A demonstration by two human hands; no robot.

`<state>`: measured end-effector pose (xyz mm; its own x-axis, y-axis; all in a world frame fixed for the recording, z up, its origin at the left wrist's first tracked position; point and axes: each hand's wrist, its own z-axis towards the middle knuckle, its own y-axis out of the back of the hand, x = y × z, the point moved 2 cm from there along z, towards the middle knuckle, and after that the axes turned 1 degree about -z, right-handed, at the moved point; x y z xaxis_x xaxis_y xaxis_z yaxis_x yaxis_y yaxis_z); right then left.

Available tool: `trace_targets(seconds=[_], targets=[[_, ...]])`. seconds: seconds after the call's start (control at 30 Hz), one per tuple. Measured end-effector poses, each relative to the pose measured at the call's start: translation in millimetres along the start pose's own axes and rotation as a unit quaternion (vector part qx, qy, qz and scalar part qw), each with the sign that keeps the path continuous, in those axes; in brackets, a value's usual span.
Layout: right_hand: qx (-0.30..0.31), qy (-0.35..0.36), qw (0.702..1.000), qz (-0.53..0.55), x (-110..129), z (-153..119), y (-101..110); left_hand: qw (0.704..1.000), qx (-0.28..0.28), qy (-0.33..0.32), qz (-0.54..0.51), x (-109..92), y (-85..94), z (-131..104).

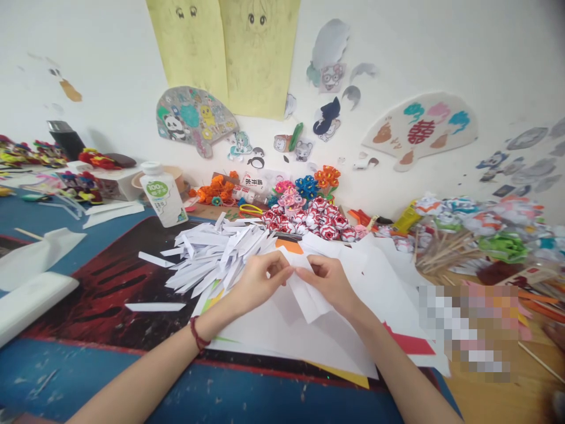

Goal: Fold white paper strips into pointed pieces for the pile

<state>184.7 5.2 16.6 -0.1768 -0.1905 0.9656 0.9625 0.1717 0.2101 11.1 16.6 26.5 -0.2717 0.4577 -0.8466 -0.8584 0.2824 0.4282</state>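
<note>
A folded white paper strip is held between the two hands, above the large white paper sheets on the blue counter. Its long axis runs aslant: the far end rises just past the fingertips, while the longer free part slopes back toward the person and rightward, below the right hand. That hand is therefore nearer the strip's body, with the left hand (the one with a dark red cord bracelet at its wrist) meeting it only near the far end. Both hands pinch the paper between thumb and forefinger, the tips close together; whether they touch, I cannot tell. A heap of narrow folded white strips lies left of the hands, and one loose strip lies nearer the person, nearly crosswise.
</note>
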Motion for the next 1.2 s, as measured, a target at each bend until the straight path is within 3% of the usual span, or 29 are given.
trace_targets(seconds=[0.3, 0.6, 1.0, 1.2], targets=[[0.029, 0.001, 0.998, -0.064, 4, 0, -2, 0.999, 0.009, -0.030, 0.011, -6, 0.2, -1], [0.064, 0.000, 0.997, -0.042, 2, -1, -4, 0.999, 0.034, 0.002, -0.029, -2, -6.5, 0], [0.041, -0.007, 0.999, -0.012, 1, -2, -3, 0.987, 0.018, 0.004, -0.158, 1, -7.1, -1], [0.040, 0.004, 0.999, -0.031, 3, -1, -2, 0.985, 0.022, 0.008, -0.171, 4, -9.4, -1]])
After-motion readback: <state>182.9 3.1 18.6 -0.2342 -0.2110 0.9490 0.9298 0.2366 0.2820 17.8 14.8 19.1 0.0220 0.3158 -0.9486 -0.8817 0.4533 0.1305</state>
